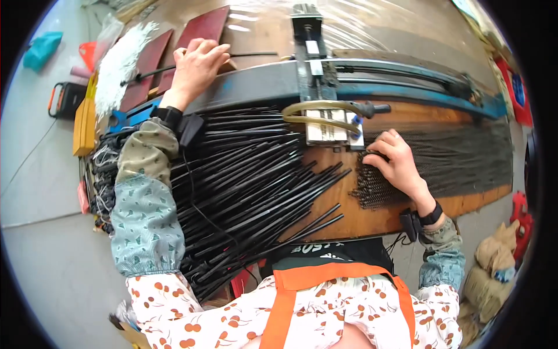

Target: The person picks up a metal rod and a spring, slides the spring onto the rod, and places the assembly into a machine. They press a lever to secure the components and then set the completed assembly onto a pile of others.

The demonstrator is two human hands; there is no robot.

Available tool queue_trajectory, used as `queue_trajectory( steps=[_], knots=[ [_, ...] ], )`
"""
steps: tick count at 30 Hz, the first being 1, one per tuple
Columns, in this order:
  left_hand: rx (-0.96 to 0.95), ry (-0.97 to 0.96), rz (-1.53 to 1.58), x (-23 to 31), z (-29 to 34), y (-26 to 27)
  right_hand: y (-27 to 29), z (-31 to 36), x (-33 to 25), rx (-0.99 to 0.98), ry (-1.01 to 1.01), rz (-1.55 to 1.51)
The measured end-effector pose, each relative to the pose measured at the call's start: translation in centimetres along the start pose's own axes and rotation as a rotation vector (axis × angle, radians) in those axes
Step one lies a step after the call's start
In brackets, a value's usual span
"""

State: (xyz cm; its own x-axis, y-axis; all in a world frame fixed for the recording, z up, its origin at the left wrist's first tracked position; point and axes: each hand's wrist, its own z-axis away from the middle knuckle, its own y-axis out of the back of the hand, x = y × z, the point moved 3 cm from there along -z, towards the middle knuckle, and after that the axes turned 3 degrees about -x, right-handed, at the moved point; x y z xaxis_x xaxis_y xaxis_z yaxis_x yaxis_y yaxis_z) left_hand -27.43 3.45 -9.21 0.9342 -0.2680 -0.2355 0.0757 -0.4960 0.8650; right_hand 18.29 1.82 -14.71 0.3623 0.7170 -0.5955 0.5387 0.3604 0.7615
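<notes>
My left hand [197, 67] is closed around a thin black rod [256, 54], which lies roughly crosswise above the near edge of a metal rail. One end of that rod sticks out to the left of the hand, with a dark knob on it. At the right, my right hand [398, 163] has its fingers curled and thumb bent in at the left end of a bundle of long, thin dark coil springs [459, 157]. What sits between those fingertips is too small to make out. A large heap of black rods [244, 186] covers the wooden table between my arms.
A blue-grey rail [256, 83] crosses the table, carrying a clamp unit [325, 125] with a looped yellowish hose [308, 106]. Dark red boards [203, 26] and a pile of white strips [122, 64] lie at the far left. A yellow box [85, 128] stands beside the table.
</notes>
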Motion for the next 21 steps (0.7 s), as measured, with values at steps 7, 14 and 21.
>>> queue_trajectory(
  steps=[7, 14, 21],
  knots=[
    [-0.46, 0.088, 0.239, 12.2, 6.4, 7.1, 0.3, -1.9, -0.9, -0.122, -0.038, -0.155],
    [-0.233, 0.223, 0.38, 12.5, 8.1, 5.7, 0.7, -1.1, -0.6, -0.016, -0.228, -0.257],
    [-0.301, -0.079, 0.371, 15.0, 6.2, 6.1, 0.7, -0.8, -1.3, -0.152, -0.143, -0.151]
  ],
)
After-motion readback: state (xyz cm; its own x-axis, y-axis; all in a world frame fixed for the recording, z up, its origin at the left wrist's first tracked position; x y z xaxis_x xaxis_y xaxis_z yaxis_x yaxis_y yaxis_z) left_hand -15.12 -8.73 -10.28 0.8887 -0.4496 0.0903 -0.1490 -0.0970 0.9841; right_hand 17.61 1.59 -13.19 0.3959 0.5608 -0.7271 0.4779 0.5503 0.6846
